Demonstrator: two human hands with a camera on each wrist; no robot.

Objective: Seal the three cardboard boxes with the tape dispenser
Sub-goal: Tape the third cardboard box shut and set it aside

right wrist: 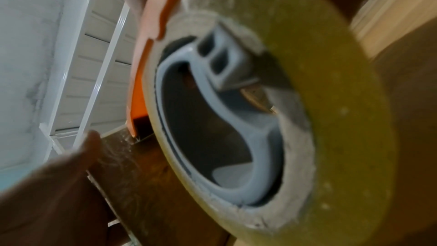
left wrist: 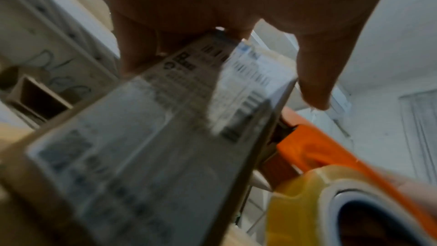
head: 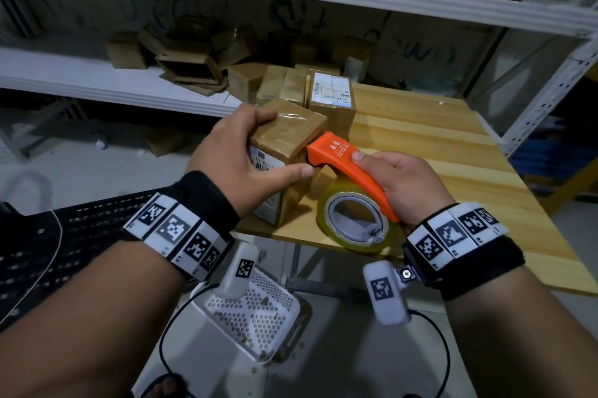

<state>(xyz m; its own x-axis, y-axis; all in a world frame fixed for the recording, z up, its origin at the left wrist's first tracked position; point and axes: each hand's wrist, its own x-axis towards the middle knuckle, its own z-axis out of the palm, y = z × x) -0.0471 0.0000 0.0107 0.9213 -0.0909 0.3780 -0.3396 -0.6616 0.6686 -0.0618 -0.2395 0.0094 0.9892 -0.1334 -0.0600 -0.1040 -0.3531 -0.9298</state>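
Left hand (head: 241,151) grips the cardboard box (head: 288,138); right hand (head: 404,184) clasps the tape dispenser (head: 343,164) (nose hidden behind the box).

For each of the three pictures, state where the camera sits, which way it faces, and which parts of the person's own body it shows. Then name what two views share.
Head: worn on the head, looking down at left hand gripping the box, right hand holding the orange tape dispenser; both forearms show.
Left wrist: looks along fingers at the labelled box.
Right wrist: looks into the tape roll; the left thumb shows.
Shared: dispenser, box.
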